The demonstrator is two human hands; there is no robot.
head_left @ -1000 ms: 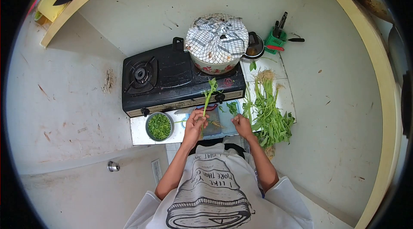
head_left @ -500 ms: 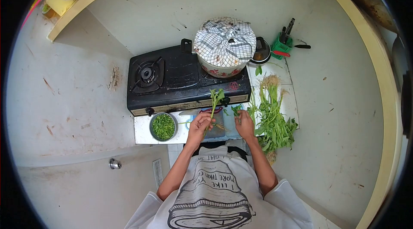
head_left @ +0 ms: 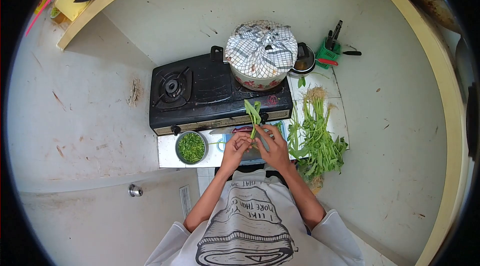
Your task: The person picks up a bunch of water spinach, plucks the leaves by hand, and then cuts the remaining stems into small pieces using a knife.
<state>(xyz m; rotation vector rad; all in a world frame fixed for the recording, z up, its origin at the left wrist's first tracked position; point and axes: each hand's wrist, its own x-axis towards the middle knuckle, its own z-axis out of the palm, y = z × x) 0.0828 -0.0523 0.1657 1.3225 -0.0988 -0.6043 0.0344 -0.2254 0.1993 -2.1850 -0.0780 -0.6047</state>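
Observation:
A leafy green stem [head_left: 253, 112] stands upright between my hands, leaves toward the stove. My left hand [head_left: 237, 150] pinches its lower part. My right hand [head_left: 273, 149] is at the same stem, thumb and fingers closed around it. Beneath both hands lies a blue-rimmed cutting board [head_left: 226, 137], largely covered by them. A knife with a red handle [head_left: 242, 129] rests at the board's far edge. Left of the board is a grey bowl [head_left: 176, 150] filled with chopped greens [head_left: 191, 147]. A pile of leafy stems with roots [head_left: 320, 141] lies to the right.
Behind the board is a black two-burner stove [head_left: 210, 111]. On it sits a flowered pot [head_left: 257, 83] covered by a checked cloth [head_left: 261, 48]. A smaller pan [head_left: 307, 66] and a green basket [head_left: 328, 56] with utensils stand at the back right.
My right hand has moved left from the board's right side to the stem in my left hand. The small leaves near it are now mostly hidden.

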